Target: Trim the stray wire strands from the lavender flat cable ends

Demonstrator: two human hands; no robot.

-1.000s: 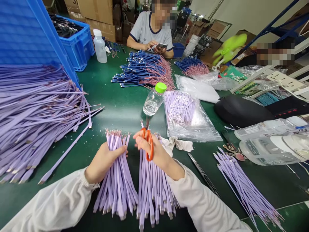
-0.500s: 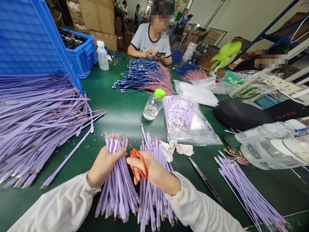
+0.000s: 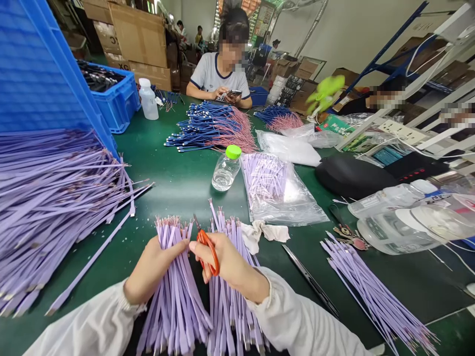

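Just past the grip stands a water bottle (image 3: 225, 170) with a green cap. Beside it lies a clear plastic bag (image 3: 297, 210). To the right of the grip are a white rag (image 3: 264, 232) and long metal tweezers (image 3: 309, 279) on the green table (image 3: 178, 188). Far beyond the grip, a person (image 3: 217, 74) looks at a phone (image 3: 233, 93). A blue crate (image 3: 118, 106) sits up to the left.

Vs 1 s ago, my R hand (image 3: 226, 264) moved scissors (image 3: 208, 252) left, tips tilted twd L bunch (image 3: 172, 296); view rolled too.
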